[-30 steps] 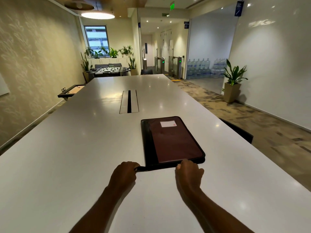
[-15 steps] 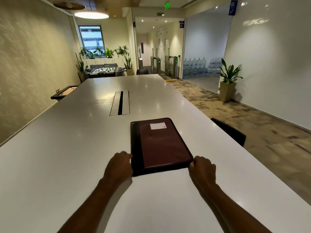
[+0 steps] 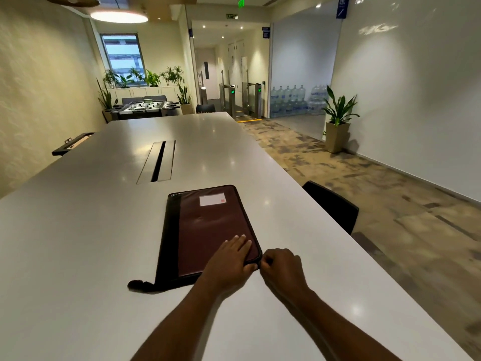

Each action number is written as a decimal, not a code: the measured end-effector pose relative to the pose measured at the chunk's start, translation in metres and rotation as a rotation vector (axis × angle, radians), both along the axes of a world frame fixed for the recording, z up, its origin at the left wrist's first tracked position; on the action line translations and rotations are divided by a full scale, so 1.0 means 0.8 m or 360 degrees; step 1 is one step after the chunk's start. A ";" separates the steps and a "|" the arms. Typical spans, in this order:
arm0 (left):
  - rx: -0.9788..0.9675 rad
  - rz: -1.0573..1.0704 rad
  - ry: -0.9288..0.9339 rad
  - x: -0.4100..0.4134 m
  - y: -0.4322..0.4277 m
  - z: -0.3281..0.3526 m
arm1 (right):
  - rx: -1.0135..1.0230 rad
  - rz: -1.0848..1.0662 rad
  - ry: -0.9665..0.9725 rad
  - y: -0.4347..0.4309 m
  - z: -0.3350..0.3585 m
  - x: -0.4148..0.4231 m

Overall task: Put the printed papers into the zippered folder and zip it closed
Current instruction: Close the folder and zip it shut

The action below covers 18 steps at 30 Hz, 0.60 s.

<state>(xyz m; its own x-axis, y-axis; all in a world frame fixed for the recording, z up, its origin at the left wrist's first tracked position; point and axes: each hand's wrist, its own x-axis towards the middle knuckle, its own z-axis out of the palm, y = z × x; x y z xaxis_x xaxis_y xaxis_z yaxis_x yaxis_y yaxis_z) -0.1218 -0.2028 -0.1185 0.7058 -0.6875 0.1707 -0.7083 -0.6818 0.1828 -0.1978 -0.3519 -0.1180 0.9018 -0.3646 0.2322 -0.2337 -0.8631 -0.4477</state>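
Note:
The zippered folder lies shut and flat on the white table. It is dark maroon with a black spine on its left and a white label near its far edge. My left hand rests on the folder's near right corner, fingers flat on the cover and thumb at the edge. My right hand is beside that same corner, fingers pinched on the zipper there; the pull itself is hidden. A black strap end sticks out at the near left corner. No printed papers are visible.
A cable slot runs along the table's middle beyond the folder. A black chair back stands at the table's right edge. Carpeted floor, a potted plant and stacked water bottles lie to the right.
My left hand has moved from the folder's near left corner across to its near right corner, uncovering the strap end. My right hand has stayed at the right corner and pinched in.

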 end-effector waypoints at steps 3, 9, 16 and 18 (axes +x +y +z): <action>0.0059 -0.0030 -0.0063 0.003 0.001 -0.011 | -0.0119 0.0028 -0.0053 -0.006 -0.008 0.007; 0.0055 -0.0011 -0.0129 0.000 0.001 -0.013 | -0.0350 0.0040 -0.0131 -0.022 -0.010 0.032; -0.0007 0.0019 -0.0145 -0.004 -0.001 -0.015 | -0.0458 0.0184 -0.0219 -0.043 -0.008 0.064; -0.0003 0.0030 -0.0161 -0.005 -0.002 -0.016 | -0.0391 0.0154 -0.0210 -0.049 -0.010 0.072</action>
<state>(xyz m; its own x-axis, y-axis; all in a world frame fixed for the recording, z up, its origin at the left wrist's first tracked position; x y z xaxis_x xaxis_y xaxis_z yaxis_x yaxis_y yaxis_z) -0.1257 -0.2041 -0.1317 0.6976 -0.6739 0.2433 -0.7104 -0.6947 0.1124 -0.1400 -0.3908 -0.1261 0.8858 -0.1967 0.4203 -0.0988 -0.9649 -0.2433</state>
